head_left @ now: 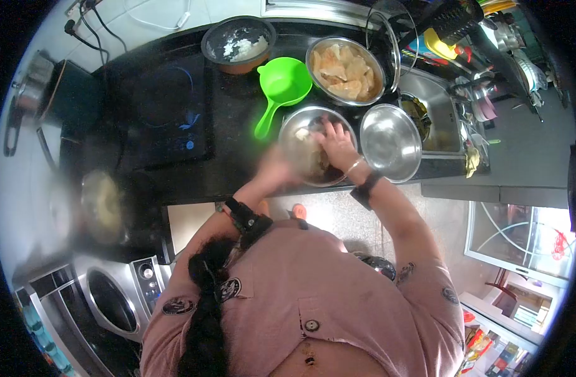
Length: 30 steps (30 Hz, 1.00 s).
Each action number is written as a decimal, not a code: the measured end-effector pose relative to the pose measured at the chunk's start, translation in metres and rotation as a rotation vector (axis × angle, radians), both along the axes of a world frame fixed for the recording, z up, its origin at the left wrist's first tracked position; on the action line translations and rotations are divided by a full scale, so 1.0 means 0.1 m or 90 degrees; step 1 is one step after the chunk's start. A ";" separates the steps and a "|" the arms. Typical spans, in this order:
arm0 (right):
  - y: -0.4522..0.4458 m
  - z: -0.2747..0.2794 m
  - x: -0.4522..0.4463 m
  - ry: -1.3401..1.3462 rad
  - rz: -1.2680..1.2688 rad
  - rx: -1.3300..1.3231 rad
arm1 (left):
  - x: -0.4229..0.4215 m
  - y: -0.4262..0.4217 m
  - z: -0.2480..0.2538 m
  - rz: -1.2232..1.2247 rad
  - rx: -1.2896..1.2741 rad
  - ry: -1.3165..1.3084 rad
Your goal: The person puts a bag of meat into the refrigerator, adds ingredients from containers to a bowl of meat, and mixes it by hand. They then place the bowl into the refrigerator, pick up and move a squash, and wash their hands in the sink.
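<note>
A steel bowl (288, 135) stands near the counter's front edge, with a small white lump and some pale, cloudy contents inside. My right hand (337, 143) reaches over its right side, fingers stretched down and apart; I see nothing gripped in them. At the bowl's left rim is my left hand (278, 168), smeared by motion, so its fingers cannot be made out. Just behind the bowl lies a bright green dipper (284, 81) with its handle pointing toward me. An empty steel bowl (390, 143) sits close by on the right.
Farther back are a dark pot (239, 45) with white matter in it and a steel bowl (344, 70) of pale orange pieces in liquid. An induction cooktop (165, 107) lies left. On the right are a sink (442, 103), a glass lid (395, 38) and a crowded dish rack.
</note>
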State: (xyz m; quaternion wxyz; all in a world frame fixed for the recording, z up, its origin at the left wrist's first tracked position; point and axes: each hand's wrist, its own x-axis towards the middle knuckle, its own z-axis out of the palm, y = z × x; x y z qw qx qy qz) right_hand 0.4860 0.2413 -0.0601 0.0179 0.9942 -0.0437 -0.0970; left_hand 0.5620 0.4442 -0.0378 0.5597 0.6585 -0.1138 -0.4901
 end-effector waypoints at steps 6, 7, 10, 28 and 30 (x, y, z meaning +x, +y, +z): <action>0.13 -0.20 0.25 -0.086 0.021 0.369 | -0.03 -0.01 -0.06 0.030 -0.021 -0.018; 0.17 -0.09 0.27 0.029 -0.010 0.403 | -0.02 -0.01 0.05 0.041 -0.025 0.057; 0.29 0.02 0.07 -0.050 0.064 0.483 | 0.00 -0.04 -0.18 -0.050 0.040 -0.109; 0.21 0.30 -0.20 0.057 0.009 0.087 | -0.03 0.01 -0.08 0.016 -0.009 -0.042; 0.01 -0.04 -0.06 0.028 -0.071 0.046 | -0.02 -0.01 0.03 0.014 -0.013 -0.030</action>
